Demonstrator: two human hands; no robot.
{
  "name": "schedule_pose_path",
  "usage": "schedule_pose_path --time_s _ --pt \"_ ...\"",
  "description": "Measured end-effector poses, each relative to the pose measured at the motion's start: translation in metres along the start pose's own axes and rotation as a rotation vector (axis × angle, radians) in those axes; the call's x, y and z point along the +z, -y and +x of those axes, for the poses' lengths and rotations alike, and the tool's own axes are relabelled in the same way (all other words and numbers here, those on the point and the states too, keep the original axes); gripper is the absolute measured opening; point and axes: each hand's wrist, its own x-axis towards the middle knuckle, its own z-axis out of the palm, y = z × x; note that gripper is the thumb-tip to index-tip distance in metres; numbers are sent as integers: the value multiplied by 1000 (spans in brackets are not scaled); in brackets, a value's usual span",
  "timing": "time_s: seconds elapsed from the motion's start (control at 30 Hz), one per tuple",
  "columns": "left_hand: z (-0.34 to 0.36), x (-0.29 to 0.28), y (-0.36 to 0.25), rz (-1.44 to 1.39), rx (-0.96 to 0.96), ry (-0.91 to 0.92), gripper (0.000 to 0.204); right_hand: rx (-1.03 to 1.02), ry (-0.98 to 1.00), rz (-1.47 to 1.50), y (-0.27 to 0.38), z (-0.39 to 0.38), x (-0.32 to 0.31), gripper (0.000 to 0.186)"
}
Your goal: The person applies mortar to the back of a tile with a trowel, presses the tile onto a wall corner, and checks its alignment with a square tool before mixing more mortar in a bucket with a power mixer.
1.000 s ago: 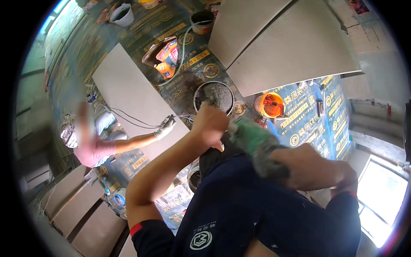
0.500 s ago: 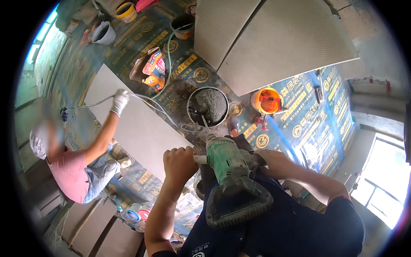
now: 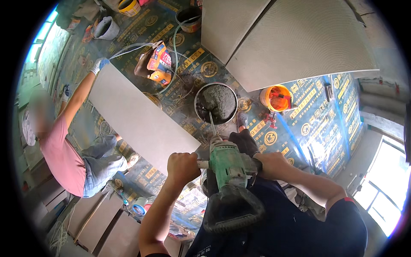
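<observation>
A green and black handheld mixer drill [image 3: 226, 165] is held upright in front of my body. My left hand [image 3: 183, 170] is closed round its left side grip, and my right hand [image 3: 274, 166] is closed round the right one, fingers partly hidden. The drill's metal shaft [image 3: 212, 122] runs down into grey wet mortar [image 3: 223, 97], which fills much of a round bucket [image 3: 196, 107]. The paddle is hidden in the mix. My shoe [image 3: 242, 120] is beside the bucket.
Left, a co-worker [image 3: 64, 158] in pink reaches a gloved hand [image 3: 99, 65] with a pale cable over a large tile [image 3: 141, 113]. An open bag [image 3: 159, 64] and an orange bucket [image 3: 264, 95] flank the mortar bucket. Ridged slabs [image 3: 299, 47] are beyond; a hose [image 3: 174, 47] crosses the floor covering.
The co-worker's gloved hand has moved farther away, drawing the cable toward the tile's far end. The mortar bucket appears slightly farther right in view. Both my hands keep their hold on the drill.
</observation>
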Motion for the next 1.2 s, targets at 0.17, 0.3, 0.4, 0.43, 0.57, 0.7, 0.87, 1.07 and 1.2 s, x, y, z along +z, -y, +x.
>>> schedule_pose_path --time_s 0.17,0.3,0.4,0.43,0.57,0.7,0.87,1.07,1.2 --pt "7 24 24 -27 -74 51 10 19 82 -28 13 30 4 48" --pt "20 52 28 -33 -89 57 9 4 37 -74 -7 52 23 48" --pt "41 46 0 -62 -86 11 10 8 -1 -130 -39 57 15 47" --pt "42 46 -16 -79 -83 21 12 40 25 -133 -49 54 7 45" --pt "45 59 -57 -125 -72 -107 15 -1 -33 -137 -89 44 14 42" --pt "36 60 -66 -75 -127 -96 29 8 -82 -107 -95 42 37 43" --pt "33 50 -54 -9 -102 158 17 -163 -189 -31 -69 42 47 49" --pt "41 41 -38 -14 -95 162 14 -86 -77 -25 -54 47 48 48" --pt "49 55 -23 -14 -53 230 13 -41 -61 15 -51 54 55 45"
